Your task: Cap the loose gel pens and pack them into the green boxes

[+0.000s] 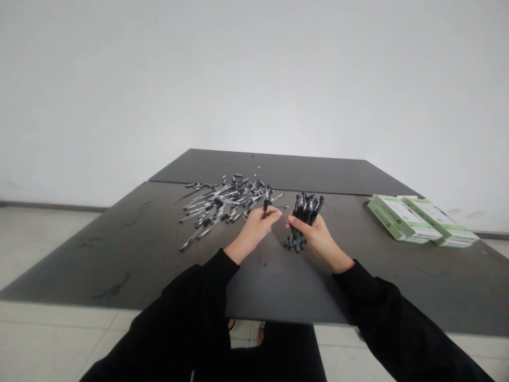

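My right hand [312, 232] is wrapped round a thick bundle of black pens [305, 209], held roughly upright above the table. The bundle sticks out above and below the fingers. Just to its left, my left hand [257, 227] pinches a single pen [267, 201] between thumb and fingers, its upper part pointing up. The lower end of that pen is hidden by the hand. Behind and left of my left hand lies a loose heap of pens and pen parts [222, 204], clear barrels and black caps in mixed directions.
Two stacks of green and white boxes, a nearer stack [401, 217] and one beside it [441, 220], lie at the table's right. The dark table [167, 276] has a seam across its far part. A pale wall [254, 79] rises behind it.
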Demonstrator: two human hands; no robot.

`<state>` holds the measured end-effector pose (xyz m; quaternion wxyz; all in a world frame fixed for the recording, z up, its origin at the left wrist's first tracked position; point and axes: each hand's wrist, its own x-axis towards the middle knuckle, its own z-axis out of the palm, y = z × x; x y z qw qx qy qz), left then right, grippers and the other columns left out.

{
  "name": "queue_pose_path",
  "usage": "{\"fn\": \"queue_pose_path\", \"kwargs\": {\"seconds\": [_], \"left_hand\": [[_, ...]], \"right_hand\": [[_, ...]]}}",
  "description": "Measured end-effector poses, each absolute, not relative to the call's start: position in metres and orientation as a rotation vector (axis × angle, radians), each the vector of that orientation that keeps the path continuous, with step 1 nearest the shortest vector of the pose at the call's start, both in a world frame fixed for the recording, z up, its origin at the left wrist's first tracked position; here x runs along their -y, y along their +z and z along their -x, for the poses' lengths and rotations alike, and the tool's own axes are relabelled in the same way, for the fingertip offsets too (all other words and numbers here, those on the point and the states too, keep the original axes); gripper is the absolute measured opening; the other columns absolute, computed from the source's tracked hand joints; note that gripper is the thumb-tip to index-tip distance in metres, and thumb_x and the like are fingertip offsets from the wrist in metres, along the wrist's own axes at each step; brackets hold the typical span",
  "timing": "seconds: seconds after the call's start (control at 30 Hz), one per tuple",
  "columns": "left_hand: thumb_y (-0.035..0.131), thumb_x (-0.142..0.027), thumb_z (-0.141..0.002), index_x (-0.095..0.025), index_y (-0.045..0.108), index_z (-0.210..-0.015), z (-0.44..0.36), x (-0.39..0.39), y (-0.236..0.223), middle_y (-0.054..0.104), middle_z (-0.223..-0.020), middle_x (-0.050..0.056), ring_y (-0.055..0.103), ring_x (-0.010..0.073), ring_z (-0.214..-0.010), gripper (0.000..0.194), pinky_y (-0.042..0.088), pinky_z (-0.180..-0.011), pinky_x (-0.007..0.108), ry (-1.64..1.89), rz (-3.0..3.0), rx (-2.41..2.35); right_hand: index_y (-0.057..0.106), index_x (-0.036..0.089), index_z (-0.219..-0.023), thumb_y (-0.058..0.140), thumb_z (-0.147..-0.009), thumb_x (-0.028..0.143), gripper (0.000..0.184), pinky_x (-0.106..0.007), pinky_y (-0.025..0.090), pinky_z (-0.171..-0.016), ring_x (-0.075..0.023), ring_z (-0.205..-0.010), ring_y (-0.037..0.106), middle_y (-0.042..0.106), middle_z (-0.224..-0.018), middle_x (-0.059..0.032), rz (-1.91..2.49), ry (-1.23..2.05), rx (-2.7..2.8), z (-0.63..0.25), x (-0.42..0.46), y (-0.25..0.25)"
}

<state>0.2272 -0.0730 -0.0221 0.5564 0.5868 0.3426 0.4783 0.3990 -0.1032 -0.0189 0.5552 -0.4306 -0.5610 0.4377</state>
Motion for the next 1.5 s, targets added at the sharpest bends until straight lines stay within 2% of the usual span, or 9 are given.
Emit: {"fn": "queue_pose_path", "kwargs": {"seconds": [0.2, 0.33, 0.5, 0.8, 1.03, 1.13, 1.23, 1.37, 1.5], "left_hand": [[0.075, -0.049, -0.078, -0.016, 0.066, -0.093, -0.229, 0.080, -0.013, 0.056, -0.058, -0.005, 0.051, 0.0089, -0.051, 0.037, 0.031, -0.047, 0.022, 1.069, -1.379, -0.685], [0.084, -0.045, -0.069, -0.018, 0.058, -0.083, -0.231, 0.083, -0.011, 0.054, -0.057, -0.007, 0.053, 0.0085, -0.047, 0.041, 0.043, -0.049, 0.023, 1.091, -1.361, -0.646], [0.079, -0.048, -0.077, -0.020, 0.050, -0.075, -0.233, 0.086, -0.009, 0.051, -0.049, -0.008, 0.050, 0.0085, -0.042, 0.041, 0.047, -0.047, 0.024, 1.093, -1.357, -0.594], [0.079, -0.042, -0.078, -0.017, 0.057, -0.080, -0.231, 0.090, -0.002, 0.054, -0.061, -0.006, 0.049, 0.0054, -0.044, 0.034, 0.042, -0.045, 0.020, 1.036, -1.305, -0.666], [0.077, -0.041, -0.078, -0.019, 0.052, -0.068, -0.231, 0.090, -0.007, 0.044, -0.053, -0.008, 0.047, 0.0079, -0.045, 0.035, 0.042, -0.046, 0.022, 1.062, -1.388, -0.712], [0.077, -0.044, -0.079, -0.017, 0.057, -0.071, -0.231, 0.089, -0.006, 0.050, -0.058, -0.006, 0.049, 0.0080, -0.050, 0.034, 0.039, -0.047, 0.021, 1.081, -1.406, -0.703], [0.076, -0.047, -0.081, -0.016, 0.061, -0.078, -0.229, 0.087, -0.004, 0.052, -0.061, -0.005, 0.044, 0.0060, -0.048, 0.035, 0.030, -0.044, 0.020, 1.070, -1.332, -0.689], [0.077, -0.044, -0.081, -0.019, 0.049, -0.068, -0.225, 0.081, -0.008, 0.033, -0.055, -0.010, 0.028, 0.0034, -0.043, 0.040, 0.023, -0.042, 0.020, 1.125, -1.218, -0.702], [0.069, -0.035, -0.087, -0.021, 0.044, -0.065, -0.232, 0.076, -0.015, 0.035, -0.054, -0.009, 0.031, 0.0055, -0.042, 0.036, 0.025, -0.043, 0.022, 0.960, -1.378, -0.887]], "right_hand": [[0.073, 0.020, -0.082, 0.087, -0.072, 0.045, 0.030, -0.033, 0.055, -0.076, -0.0180, -0.072, 0.068, 0.074, -0.076, -0.0026, 0.916, 1.191, 1.426, -0.392, 0.109, -0.016], [0.073, 0.020, -0.081, 0.087, -0.074, 0.043, 0.028, -0.033, 0.057, -0.074, -0.0177, -0.071, 0.069, 0.074, -0.075, -0.0024, 0.883, 1.227, 1.487, -0.390, 0.109, -0.017], [0.075, 0.018, -0.080, 0.087, -0.073, 0.039, 0.025, -0.033, 0.059, -0.075, -0.0177, -0.069, 0.070, 0.076, -0.076, -0.0042, 0.870, 1.289, 1.486, -0.391, 0.112, -0.013], [0.076, 0.020, -0.093, 0.085, -0.075, 0.037, 0.027, -0.039, 0.060, -0.083, -0.0208, -0.074, 0.074, 0.078, -0.083, -0.0046, 0.902, 1.346, 1.418, -0.394, 0.117, -0.014], [0.074, 0.021, -0.088, 0.086, -0.072, 0.037, 0.025, -0.035, 0.060, -0.068, -0.0200, -0.068, 0.070, 0.074, -0.073, -0.0019, 0.917, 1.394, 1.330, -0.390, 0.116, -0.015], [0.071, 0.021, -0.085, 0.089, -0.066, 0.033, 0.028, -0.033, 0.060, -0.067, -0.0178, -0.063, 0.069, 0.073, -0.073, -0.0004, 0.922, 1.374, 1.269, -0.390, 0.113, -0.013], [0.070, 0.020, -0.090, 0.087, -0.068, 0.033, 0.030, -0.036, 0.062, -0.072, -0.0202, -0.069, 0.073, 0.076, -0.079, -0.0029, 0.935, 1.401, 1.224, -0.395, 0.110, -0.008], [0.066, 0.019, -0.101, 0.084, -0.073, 0.029, 0.035, -0.042, 0.065, -0.082, -0.0246, -0.082, 0.078, 0.080, -0.093, -0.0093, 0.931, 1.482, 1.141, -0.410, 0.107, -0.002], [0.068, 0.017, -0.094, 0.084, -0.076, 0.029, 0.027, -0.039, 0.064, -0.086, -0.0232, -0.089, 0.078, 0.080, -0.104, -0.0136, 0.913, 1.461, 1.166, -0.428, 0.104, 0.004]]}}
